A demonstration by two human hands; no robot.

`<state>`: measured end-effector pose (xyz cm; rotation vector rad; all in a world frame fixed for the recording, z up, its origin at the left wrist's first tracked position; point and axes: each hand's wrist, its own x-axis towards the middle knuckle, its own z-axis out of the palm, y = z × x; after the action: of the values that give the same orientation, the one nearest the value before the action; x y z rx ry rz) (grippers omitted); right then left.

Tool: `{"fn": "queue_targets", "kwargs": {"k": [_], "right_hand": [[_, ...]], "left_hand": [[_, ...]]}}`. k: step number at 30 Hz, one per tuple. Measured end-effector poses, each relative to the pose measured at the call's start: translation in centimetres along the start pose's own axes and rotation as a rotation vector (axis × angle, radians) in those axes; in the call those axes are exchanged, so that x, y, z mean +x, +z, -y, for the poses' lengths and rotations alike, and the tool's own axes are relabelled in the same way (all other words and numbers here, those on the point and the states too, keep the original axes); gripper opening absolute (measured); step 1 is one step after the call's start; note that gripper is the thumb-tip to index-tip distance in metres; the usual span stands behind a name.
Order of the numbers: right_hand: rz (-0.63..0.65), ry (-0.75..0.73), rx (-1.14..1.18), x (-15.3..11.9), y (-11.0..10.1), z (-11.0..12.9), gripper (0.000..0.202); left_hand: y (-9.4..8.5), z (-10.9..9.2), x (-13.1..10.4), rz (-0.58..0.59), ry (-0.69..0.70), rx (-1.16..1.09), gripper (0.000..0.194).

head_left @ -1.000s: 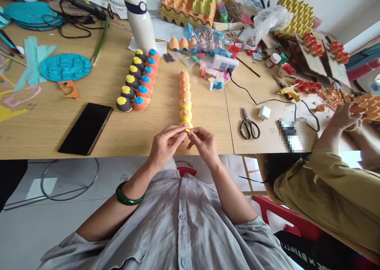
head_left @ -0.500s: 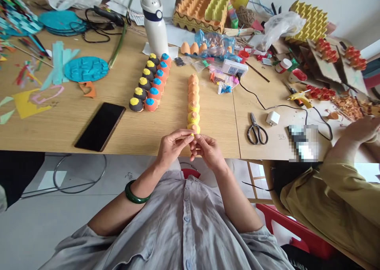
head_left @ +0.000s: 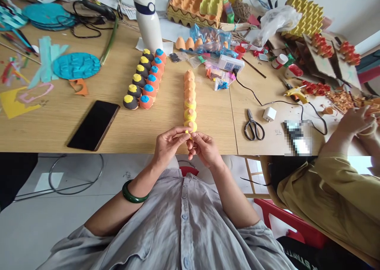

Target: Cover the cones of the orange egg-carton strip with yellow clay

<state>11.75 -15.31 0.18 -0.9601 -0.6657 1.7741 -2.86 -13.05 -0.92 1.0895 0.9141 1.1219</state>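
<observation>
My left hand [head_left: 168,143] and my right hand [head_left: 206,147] meet at the table's front edge, fingertips almost touching. Between thumb and index finger, my left hand pinches a small piece of yellow clay [head_left: 187,132]. The fingers of my right hand are pressed together beside it; what they hold is too small to name. Just beyond the fingertips stands a single row of orange egg-carton cups [head_left: 189,92], the nearest ones coated in yellow. To its left lies a double row of cups, black with yellow tops [head_left: 138,79] and orange with blue tops [head_left: 152,80].
A black phone [head_left: 94,125] lies left, black-handled scissors [head_left: 254,126] right. A white bottle [head_left: 147,23] stands behind the double row. A power strip [head_left: 230,63] trails a cable to a yellow glue gun [head_left: 297,93]. Another person's hands [head_left: 356,121] work at the far right.
The view has shifted slightly, so the table things sit a little further left and higher. My hands remain together at the near end of the single row, the yellow piece still in the left fingertips.
</observation>
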Motion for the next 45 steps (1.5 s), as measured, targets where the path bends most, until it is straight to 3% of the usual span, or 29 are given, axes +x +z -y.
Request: {"fn": "queue_targets", "kwargs": {"k": [3, 7, 13, 17, 22, 28, 35, 45], "right_hand": [[-0.005, -0.001, -0.008, 0.0, 0.1, -0.2, 0.053], [0.028, -0.004, -0.020, -0.1, 0.2, -0.4, 0.055], [0.079, 0.038, 0.072, -0.2, -0.2, -0.3, 0.046], [0.037, 0.025, 0.100, -0.3, -0.1, -0.3, 0.046], [0.026, 0.028, 0.056, -0.4, 0.2, -0.5, 0.050], [-0.012, 0.013, 0.058, -0.6, 0.4, -0.8, 0.044], [-0.001, 0.019, -0.006, -1.1, 0.8, -1.4, 0.048], [-0.075, 0.001, 0.070, -1.1, 2.2, -1.9, 0.038]], "left_hand": [[0.4, -0.5, -0.3, 0.037, -0.052, -0.006, 0.043], [0.9, -1.1, -0.5, -0.040, -0.032, 0.064, 0.035], [0.5, -0.6, -0.3, -0.030, -0.032, 0.051, 0.034], [0.4, -0.3, -0.5, 0.068, -0.074, -0.017, 0.044], [0.3, -0.3, -0.5, -0.031, -0.027, 0.057, 0.035], [0.1, -0.1, -0.8, 0.038, -0.050, -0.041, 0.046], [-0.1, 0.0, -1.4, -0.095, -0.024, 0.030, 0.044], [0.1, -1.2, -2.3, 0.030, -0.050, -0.039, 0.055]]}}
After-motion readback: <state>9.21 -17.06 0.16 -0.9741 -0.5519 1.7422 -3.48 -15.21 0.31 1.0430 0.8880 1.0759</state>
